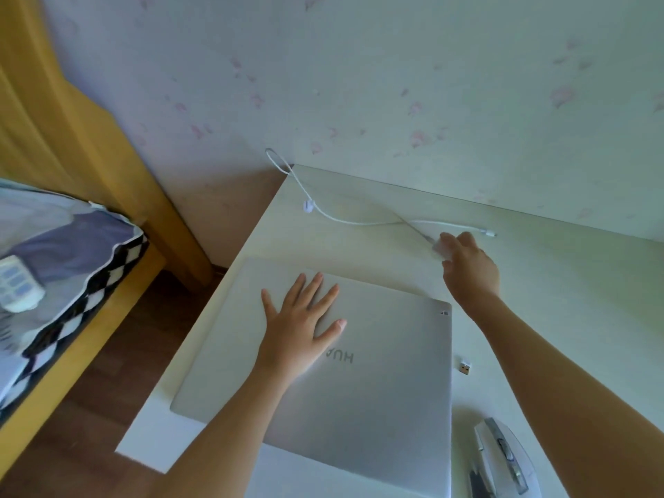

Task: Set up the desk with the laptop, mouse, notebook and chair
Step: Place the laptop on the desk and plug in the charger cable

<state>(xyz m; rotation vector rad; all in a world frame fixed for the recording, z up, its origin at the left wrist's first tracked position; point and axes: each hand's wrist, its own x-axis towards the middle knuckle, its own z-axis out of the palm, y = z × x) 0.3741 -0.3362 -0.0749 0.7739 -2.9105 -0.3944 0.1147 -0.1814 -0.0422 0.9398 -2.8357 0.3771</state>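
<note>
Pale white desk top (pixel 575 318) against floral wallpaper. Closed silver laptop (pixel 359 400) lies flat at the desk's left front. Left hand (pixel 298 325) rests flat on its lid, fingers spread wide. Right hand (pixel 467 264) reaches behind the laptop, fingers curled on a small white charger block (pixel 437 248); grip blurred. White cable (pixel 359 221) trails along the back. White-grey mouse (pixel 506 458) front right. Tiny USB dongle (pixel 465 367) just beside the laptop's right edge.
</note>
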